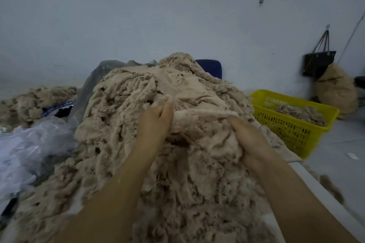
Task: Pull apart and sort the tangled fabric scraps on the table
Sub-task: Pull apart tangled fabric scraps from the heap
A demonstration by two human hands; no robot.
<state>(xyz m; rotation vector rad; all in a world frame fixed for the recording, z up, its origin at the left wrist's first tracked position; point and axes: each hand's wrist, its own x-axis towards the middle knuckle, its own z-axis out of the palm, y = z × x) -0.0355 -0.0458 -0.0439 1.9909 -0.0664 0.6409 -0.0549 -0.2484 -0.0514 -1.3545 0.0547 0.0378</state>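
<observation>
Pale blue wall behind, and on the table (308,175) a huge heap of beige scraps (138,94) towers. Left grip (156,122) pinches a fold near the top, and right grip (248,138) is closed around a clump just beside it. Yellow basket (286,130) holds only a few pieces: barely started, I'd say, with nearly all left to pull apart

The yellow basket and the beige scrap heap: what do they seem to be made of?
Yellow basket: likely moulded plastic, smooth; its walls are a lattice of holes. Beige scrap heap: matte textile, probably thin cloth; it wrinkles and has frayed, fuzzy edges.
</observation>
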